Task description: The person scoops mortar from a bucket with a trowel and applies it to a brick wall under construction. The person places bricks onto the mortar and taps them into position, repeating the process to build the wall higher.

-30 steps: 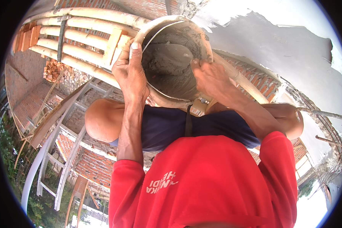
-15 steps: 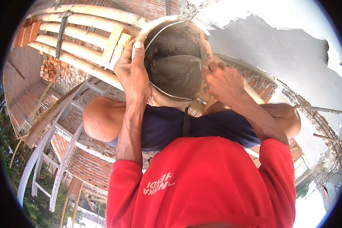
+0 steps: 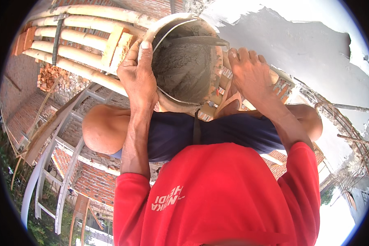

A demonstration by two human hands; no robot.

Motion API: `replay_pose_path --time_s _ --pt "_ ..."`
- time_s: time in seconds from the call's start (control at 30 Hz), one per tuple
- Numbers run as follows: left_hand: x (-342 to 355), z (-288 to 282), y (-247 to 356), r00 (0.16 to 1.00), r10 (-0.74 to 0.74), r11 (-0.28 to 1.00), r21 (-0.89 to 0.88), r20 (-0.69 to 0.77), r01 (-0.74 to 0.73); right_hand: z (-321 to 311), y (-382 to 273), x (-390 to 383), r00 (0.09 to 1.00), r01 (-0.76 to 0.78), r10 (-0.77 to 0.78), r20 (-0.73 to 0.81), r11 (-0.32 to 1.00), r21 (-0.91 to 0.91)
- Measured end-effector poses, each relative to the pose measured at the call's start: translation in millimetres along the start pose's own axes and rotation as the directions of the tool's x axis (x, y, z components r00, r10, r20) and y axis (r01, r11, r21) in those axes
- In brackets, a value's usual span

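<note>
A pale bucket stands in front of my knees, with wet grey mortar inside and a thin wire handle lying over its left side. My left hand is closed on the bucket's left rim, thumb up along the edge. On the other side, my right hand is curled round the handle end of a trowel, the grip itself hidden by the fingers. Coated in mortar, the trowel's blade reaches leftward across the upper part of the bucket, seen nearly edge-on.
Bamboo poles, lashed with a dark strap, run leftward from the bucket. Wooden blocks sit on them against the bucket. A metal ladder leans at lower left, near stacked bricks. A grey plastered wall rises at right.
The trowel blade has moved up toward the bucket's far side and turned edge-on, exposing more mortar. My right hand has shifted right, off the rim. My left hand keeps its hold.
</note>
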State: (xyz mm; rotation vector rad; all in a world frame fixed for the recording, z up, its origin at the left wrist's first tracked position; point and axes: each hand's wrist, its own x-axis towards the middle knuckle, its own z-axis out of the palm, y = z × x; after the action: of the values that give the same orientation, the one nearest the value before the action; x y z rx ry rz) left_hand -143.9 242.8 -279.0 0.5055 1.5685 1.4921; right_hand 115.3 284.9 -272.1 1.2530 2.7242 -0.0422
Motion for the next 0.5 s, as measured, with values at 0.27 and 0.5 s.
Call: replay_pose_path --time_s 0.27,0.5 --pt "0 -1 -1 0.998 0.049 0.996 0.072 0.031 -0.051 46 -18 12 0.75 -0.247 -0.078 0.657 0.888 0.388" --pt "-1 -2 3 0.998 0.026 0.996 0.084 0.052 -0.03 66 -38 -15 0.885 -0.287 -0.045 0.463 0.731 0.619"
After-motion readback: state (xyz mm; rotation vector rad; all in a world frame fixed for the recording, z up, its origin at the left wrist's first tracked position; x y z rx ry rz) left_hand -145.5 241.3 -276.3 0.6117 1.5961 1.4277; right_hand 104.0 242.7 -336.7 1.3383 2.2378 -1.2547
